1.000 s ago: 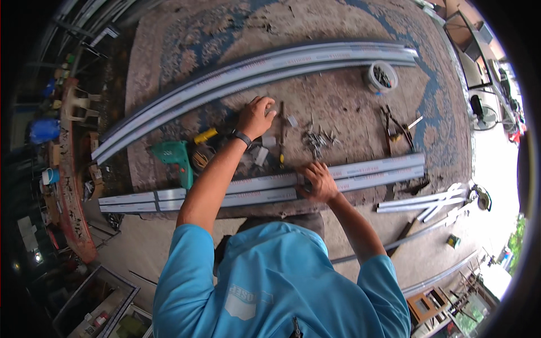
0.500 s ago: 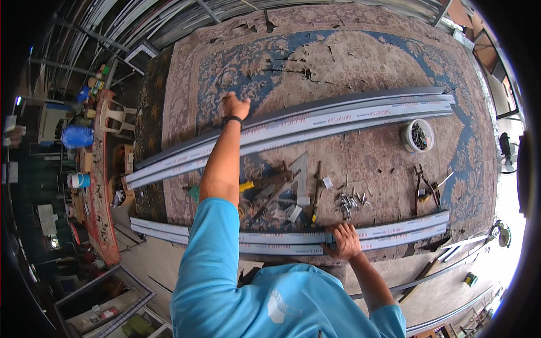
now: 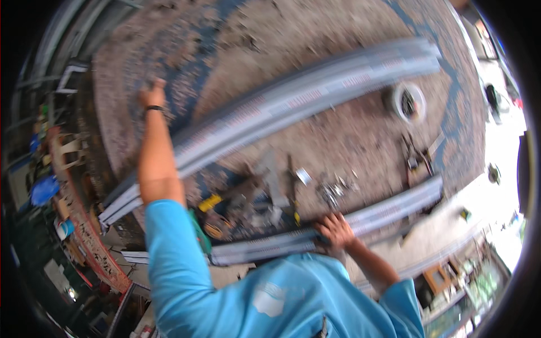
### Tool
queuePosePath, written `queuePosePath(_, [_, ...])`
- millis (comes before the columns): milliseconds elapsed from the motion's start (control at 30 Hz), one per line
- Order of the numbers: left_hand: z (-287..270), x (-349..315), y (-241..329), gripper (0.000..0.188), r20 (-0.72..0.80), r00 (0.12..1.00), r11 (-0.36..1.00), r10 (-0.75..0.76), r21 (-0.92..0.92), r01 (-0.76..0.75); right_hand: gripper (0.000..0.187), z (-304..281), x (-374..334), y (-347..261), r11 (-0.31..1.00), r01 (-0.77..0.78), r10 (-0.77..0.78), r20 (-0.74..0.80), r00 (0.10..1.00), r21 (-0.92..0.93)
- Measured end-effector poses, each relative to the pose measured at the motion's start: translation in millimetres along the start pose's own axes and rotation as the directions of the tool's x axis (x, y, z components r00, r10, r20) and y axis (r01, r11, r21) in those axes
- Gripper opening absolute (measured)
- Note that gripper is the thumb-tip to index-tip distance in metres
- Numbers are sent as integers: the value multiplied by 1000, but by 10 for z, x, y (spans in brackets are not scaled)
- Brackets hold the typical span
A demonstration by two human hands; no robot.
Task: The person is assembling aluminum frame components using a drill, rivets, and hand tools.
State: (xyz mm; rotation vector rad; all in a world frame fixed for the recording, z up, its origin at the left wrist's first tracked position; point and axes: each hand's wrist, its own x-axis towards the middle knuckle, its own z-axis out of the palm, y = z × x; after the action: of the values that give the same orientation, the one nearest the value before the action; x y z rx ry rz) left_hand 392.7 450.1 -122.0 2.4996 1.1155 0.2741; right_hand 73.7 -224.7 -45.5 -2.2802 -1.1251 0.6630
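My left hand (image 3: 153,93), with a dark wristband, is stretched out over the carpet at the far left, past the far bundle of long grey profiles (image 3: 270,107). Motion smears its fingers; I see nothing clearly in it. Near my body, my right hand (image 3: 336,231) lies across the near pair of profiles (image 3: 383,211), its fingers over the far edge. A small dark piece shows beside that thumb, too blurred to name. Both sets of profiles carry whitish printed protective film.
Between the profiles lie loose metal fasteners (image 3: 333,191), a yellow-tipped tool (image 3: 296,197), a yellow-handled tool (image 3: 210,203) and pliers (image 3: 414,160). A white tub (image 3: 407,104) of small metal parts stands beyond. A worn carpet (image 3: 338,135) covers the worktop. A red-edged bench (image 3: 84,225) stands left.
My left hand has moved left, away from the far profiles. The view has swung, and the near profiles now slant. My right hand stays on them.
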Motion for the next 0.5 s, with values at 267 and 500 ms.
queuePosePath(267, [-692,-2708,981,55,207,809,459,551,-884,-86,57,106,105,54,1000,12,-12,-111,994,-2])
queuePosePath(500, [-1191,-5331,723,64,516,532,654,671,-750,-98,56,37,126,69,998,48,-51,-89,995,-35])
